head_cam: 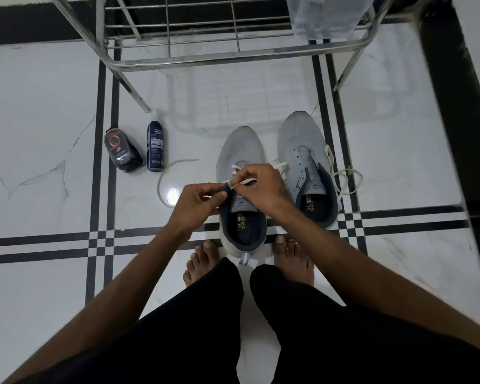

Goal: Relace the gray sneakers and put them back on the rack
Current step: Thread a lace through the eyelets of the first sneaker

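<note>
A: How are the hands sitting?

B: Both arms reach down to the near gray sneaker (pixel 240 162). The left hand (pixel 198 200) has its fingers curled, pinching the dark blue collar at the shoe's left side. The right hand (pixel 261 187) is bent over the tongue, and its fingers pinch the white lace (pixel 244 182) right by the left thumb.

A: What do the shoes look like?

B: The near gray sneaker is soft gray mesh with a round toe and a dark blue lining. Its flat white lace crosses the lower holes, and one end curls away on the floor (pixel 39 162) to the shoe's left. The other sneaker (pixel 302 153) stands just right of it, with its lace lying loose in loops.

A: What else is close by?

B: The shiny metal rack (pixel 205 58) stands beyond the near sneaker. A dark spray can (pixel 155 146) and a dark round-topped bottle (pixel 124 152) stand to its left. The floor is glossy white with black stripes. Two bare feet (pixel 203 261) stand just behind the sneaker's heel
</note>
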Tool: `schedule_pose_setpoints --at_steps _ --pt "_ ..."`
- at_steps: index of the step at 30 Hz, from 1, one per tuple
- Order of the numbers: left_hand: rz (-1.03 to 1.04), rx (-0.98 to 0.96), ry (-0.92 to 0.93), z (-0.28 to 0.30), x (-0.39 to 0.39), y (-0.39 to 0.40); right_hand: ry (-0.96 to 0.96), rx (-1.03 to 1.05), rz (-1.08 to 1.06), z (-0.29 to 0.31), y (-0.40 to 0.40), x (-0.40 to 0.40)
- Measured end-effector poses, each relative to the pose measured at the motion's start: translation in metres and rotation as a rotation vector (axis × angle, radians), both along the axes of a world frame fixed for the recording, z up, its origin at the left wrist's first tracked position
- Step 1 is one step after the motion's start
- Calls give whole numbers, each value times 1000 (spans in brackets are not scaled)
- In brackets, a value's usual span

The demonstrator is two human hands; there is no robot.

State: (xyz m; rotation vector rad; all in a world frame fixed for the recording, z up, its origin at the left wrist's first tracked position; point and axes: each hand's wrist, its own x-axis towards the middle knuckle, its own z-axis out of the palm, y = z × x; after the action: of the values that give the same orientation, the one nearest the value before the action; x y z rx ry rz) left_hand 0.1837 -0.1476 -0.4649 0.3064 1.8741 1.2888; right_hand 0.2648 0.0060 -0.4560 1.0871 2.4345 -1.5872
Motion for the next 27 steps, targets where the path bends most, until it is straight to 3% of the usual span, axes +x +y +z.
schedule_pose_setpoints --at_steps 7,13,17,20,22,27 --pt "-44 -25 116 -4 0 0 64 -67 -108 -13 -6 3" --pt "91 4 -72 -6 6 4 -4 137 -21 -9 -17 3" --pt "194 -33 -79 -12 4 10 -17 207 62 -5 -19 11" --pt "285 -78 -110 -11 4 15 -19 556 222 -3 -20 26" --pt "345 -73 -166 -6 4 14 9 751 183 -4 -21 38" --pt "520 -6 -215 -3 -1 0 15 505 96 -6 -12 54"
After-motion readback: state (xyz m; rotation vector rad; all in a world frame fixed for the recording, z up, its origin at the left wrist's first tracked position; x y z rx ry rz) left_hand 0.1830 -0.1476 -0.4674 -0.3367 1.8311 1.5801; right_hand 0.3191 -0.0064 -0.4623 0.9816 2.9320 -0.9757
